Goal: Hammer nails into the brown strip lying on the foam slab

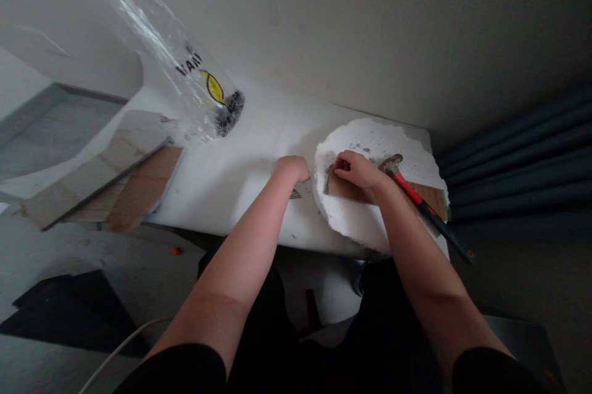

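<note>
My left hand [293, 167] is closed above the white work surface, just left of a white slab with a ragged edge [356, 135]. Its curled fingers hide whatever may be inside. My right hand [357, 169] is bent over the left end of a brown wood-look strip [349, 190] lying on the slab. The thumb and fingers are drawn together there, and anything between them is too small to make out. Just right of that hand, a hammer with a red and black handle [419, 200] rests across the strip, its head on the slab.
A clear plastic bag with printing [210, 86] stands at the back left. Broken wood-look and stone-look pieces [145, 187] overhang the left edge. Dark flat pieces [74, 311] and a pale cable [123, 348] lie on the floor. A dark curtain [518, 166] hangs right.
</note>
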`<state>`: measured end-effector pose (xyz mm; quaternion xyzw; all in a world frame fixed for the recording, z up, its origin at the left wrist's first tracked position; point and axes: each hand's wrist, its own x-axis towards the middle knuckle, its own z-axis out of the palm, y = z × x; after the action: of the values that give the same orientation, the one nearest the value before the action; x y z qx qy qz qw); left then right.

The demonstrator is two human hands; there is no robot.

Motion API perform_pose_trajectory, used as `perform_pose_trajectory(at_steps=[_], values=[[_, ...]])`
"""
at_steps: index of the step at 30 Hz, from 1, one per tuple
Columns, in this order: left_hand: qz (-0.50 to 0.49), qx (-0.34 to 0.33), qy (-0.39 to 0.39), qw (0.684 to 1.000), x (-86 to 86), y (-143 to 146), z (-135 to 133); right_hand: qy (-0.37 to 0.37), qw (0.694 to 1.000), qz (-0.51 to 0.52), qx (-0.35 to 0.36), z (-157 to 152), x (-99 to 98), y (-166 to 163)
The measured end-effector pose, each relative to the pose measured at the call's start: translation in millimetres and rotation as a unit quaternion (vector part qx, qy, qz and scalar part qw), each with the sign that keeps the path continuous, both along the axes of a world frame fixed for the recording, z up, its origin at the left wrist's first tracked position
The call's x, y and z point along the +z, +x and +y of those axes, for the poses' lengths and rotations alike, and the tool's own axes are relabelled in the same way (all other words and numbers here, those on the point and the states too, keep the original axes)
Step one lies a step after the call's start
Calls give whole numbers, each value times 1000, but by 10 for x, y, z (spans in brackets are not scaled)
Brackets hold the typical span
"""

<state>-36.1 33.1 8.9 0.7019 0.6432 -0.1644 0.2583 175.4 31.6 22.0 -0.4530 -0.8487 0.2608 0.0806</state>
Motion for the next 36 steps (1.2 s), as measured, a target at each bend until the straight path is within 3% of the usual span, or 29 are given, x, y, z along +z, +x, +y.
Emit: perform_pose_trajectory(at_steps=[3, 6, 8, 10, 12, 16, 20, 23, 25, 29, 31, 36], values=[[10, -2, 4, 1000, -12, 0, -8, 23, 999, 20, -29, -6, -25, -11], [20, -3, 15, 1000, -4, -9, -10, 38, 990, 78, -110, -10, 2, 5], [-4, 23, 59, 998, 30, -6, 0, 66, 981, 110, -146, -21, 64, 37], [-95, 52, 141, 984, 85, 20, 16, 90, 977, 129, -145, -47, 143, 70], [-246, 43, 194, 949, 145, 70, 23, 102, 978, 136, -123, -87, 206, 80], [-477, -36, 111, 871, 213, 181, -7, 105, 979, 125, -119, -161, 205, 2], [-525, -25, 78, 847, 198, 199, -31, 111, 973, 139, -147, -190, 128, -109], [-501, -17, 85, 861, 171, 117, -30, 91, 972, 163, -143, -191, 145, -115], [-433, -11, 105, 895, 140, -1, -43, 97, 970, 166, -151, -187, 205, -51], [-111, -4, 138, 984, 14, -345, -153, 143, 956, 147, -208, -234, 319, 291], [-2, -4, 103, 995, -76, -509, -234, 172, 938, 143, -265, -328, 302, 559], [51, -26, 54, 997, -348, -737, -378, 235, 910, -26, -340, -706, 73, 1264]])
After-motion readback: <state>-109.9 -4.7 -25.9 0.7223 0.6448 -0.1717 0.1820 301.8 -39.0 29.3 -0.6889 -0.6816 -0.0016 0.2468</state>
